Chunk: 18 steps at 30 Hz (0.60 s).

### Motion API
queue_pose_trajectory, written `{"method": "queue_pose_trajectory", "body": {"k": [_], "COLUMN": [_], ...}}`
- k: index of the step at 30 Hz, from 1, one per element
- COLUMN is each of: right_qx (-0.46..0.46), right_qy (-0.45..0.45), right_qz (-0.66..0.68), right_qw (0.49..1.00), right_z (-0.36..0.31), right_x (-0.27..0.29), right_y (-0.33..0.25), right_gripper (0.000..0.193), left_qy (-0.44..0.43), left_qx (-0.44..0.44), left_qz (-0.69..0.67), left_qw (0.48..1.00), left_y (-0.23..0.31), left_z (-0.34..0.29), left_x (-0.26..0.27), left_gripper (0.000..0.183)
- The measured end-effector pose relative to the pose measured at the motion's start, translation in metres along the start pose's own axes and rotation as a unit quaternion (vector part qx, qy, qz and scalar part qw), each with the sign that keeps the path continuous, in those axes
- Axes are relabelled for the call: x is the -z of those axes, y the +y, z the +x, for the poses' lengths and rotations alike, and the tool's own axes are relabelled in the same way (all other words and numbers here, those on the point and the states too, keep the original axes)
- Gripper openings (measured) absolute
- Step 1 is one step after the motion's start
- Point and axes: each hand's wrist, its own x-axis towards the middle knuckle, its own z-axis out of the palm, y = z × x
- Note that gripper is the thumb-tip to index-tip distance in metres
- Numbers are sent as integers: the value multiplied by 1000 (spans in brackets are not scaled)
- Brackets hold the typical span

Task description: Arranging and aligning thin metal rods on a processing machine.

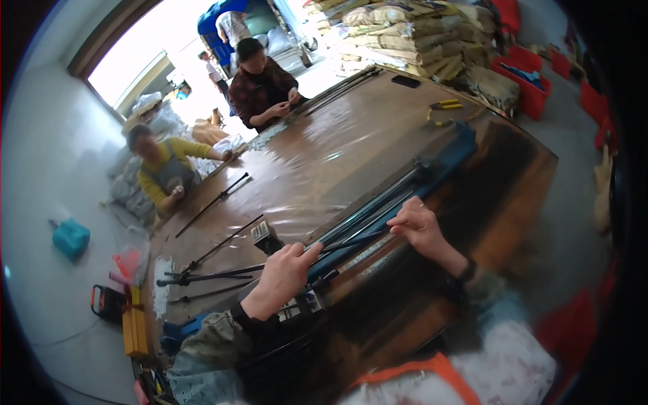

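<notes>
My left hand (283,272) is closed around a thin black rod (229,273), whose far left end carries dark fittings. The rod lies slantwise over a long blue metal fixture (459,145) that runs along the table. My right hand (418,226) is near the rod's right end with thumb and fingers pinched together; what it holds, if anything, is too small to make out. Just beyond my left hand stands a small dark block with a pale top (263,235). More black rods (216,204) with fittings lie on the table to the left.
Clear film covers the wooden table (337,162). Yellow-handled pliers (445,104) and a dark phone (405,81) lie at its far right. Two people work along the far-left edge. Stacked sacks (412,40) and red crates (523,77) stand beyond; a yellow box (135,331) is left.
</notes>
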Motion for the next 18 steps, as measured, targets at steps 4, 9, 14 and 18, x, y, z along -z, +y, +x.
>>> {"method": "queue_pose_trajectory", "body": {"k": [4,9,14,18], "right_qx": [101,109,167,182], "right_qy": [70,12,13,-7], "right_qz": [-3,-89,-56,-60], "right_qw": [992,990,984,981], "right_z": [15,9,27,20], "right_x": [-23,-52,-59,-108], "right_y": [-23,-19,-20,-55], "right_gripper": [19,26,31,34], "left_qy": [37,56,89,92], "left_qx": [13,14,58,48], "left_qz": [7,44,62,15], "left_qw": [999,997,992,995], "left_y": [-10,-28,-41,-29], "left_z": [-20,-49,-85,-98], "left_x": [20,26,30,23], "left_gripper": [39,42,42,39]}}
